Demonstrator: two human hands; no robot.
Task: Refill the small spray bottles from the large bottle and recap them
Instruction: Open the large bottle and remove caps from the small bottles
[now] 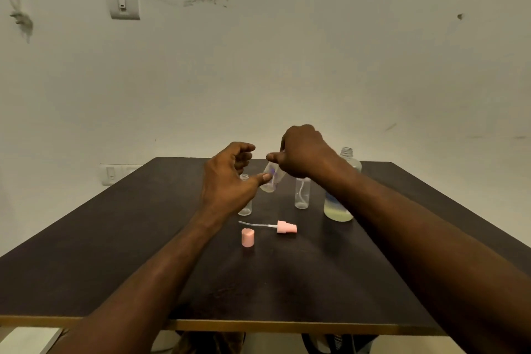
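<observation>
The right hand (304, 152) has its fingers curled over the top of a small clear bottle (271, 179), which hangs tilted above the tabletop (115, 238) with something purple showing near its neck. The left hand (230, 178) is loosely spread, holding nothing firmly; its thumb tip touches the side of that tilted bottle while the other fingers curve in the air above.

The step in hand looks like taking the spray top off this bottle, or putting it back; the covered neck makes it impossible to say which. To do it well, the left hand should close round the bottle's body and hold it steady and upright while the right twists at the neck, so the thin tube inside comes out straight and no liquid spills.

Partly behind the left hand stands an open small bottle (244, 204), uncapped. Just right of the held one stands another small bottle (302, 192) with a tube curling inside. Further right, partly behind the right forearm, is the large bottle (343, 187), open at the neck, with pale yellowish liquid low in it.

Nearer the person lie a pink spray head (286, 227) with its tube stretched leftward, and beside it a pink cap (248, 237) standing on end.
</observation>
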